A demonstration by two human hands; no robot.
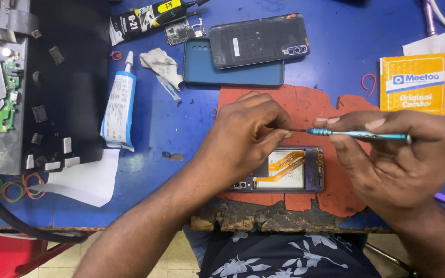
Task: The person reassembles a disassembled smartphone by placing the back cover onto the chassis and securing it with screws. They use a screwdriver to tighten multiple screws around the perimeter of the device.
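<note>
Screwdriver [359, 135], teal and slim, is gripped by the right hand [392, 154]. Left hand [243, 139] pinches its tip above the opened phone [289, 170] on the red mat [305, 105].

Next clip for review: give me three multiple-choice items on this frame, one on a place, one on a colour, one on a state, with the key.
1. Where does the opened phone frame with orange flex cable lie?
A. on the red-orange mat
B. on the black tray
C. on the white paper

2. What colour is the slim metal screwdriver handle?
A. yellow
B. teal
C. red

3. How is the screwdriver held?
A. lying loose
B. in the right hand, tip at the left hand fingertips
C. in the left hand alone

Key: 1 A, the mat shows around the frame; 2 B, the shaft looks teal; 3 B, right fingers wrap it, tip meets the left fingertips.
</note>
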